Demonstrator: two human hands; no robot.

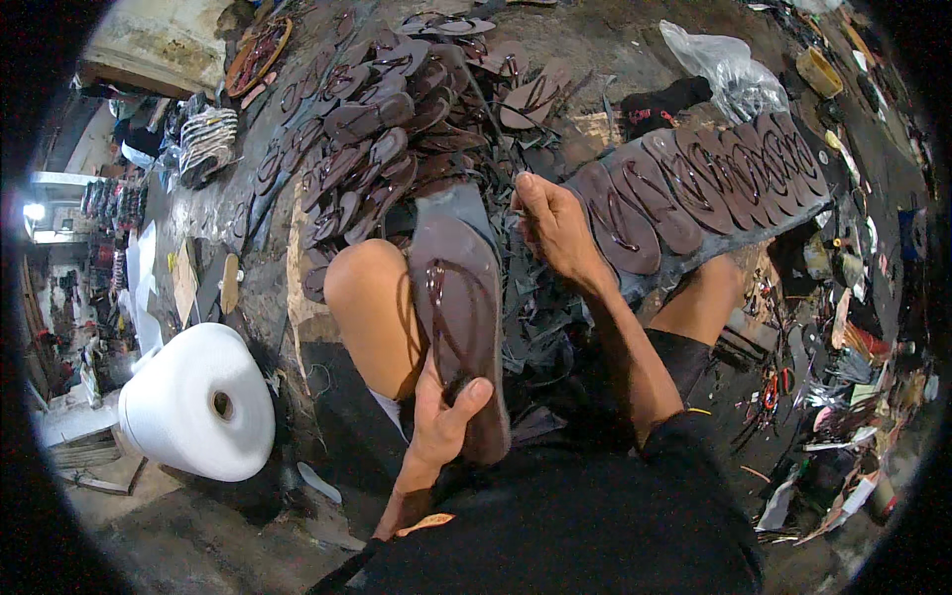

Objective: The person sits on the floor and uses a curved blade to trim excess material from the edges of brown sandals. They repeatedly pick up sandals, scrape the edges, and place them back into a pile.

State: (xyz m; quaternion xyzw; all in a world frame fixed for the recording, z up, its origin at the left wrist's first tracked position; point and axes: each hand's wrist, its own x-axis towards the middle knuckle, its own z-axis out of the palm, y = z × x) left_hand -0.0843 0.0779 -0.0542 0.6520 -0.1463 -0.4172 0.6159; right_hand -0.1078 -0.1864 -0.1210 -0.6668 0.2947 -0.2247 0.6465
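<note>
My left hand (442, 421) grips a dark brown flip-flop (459, 307) by its heel end, thumb pressed on top of the footbed. The flip-flop points away from me beside my left knee, its glossy brown straps facing up. A grey sheet piece (454, 206) juts out past its toe. To the right of that toe my right hand (558, 228) is closed, fingers curled and thumb laid over them; what it pinches, if anything, I cannot make out. Dark offcuts (535, 307) lie below, between my legs. On my right knee, a board (729, 241) carries several flip-flops (709, 188) in an overlapping row.
A large heap of brown flip-flops (397, 124) covers the floor ahead. At the left stands a big white roll (203, 402). A clear plastic bag (729, 74) lies far right, above the board. Scissors (773, 389) and mixed scraps (843, 426) litter the right side.
</note>
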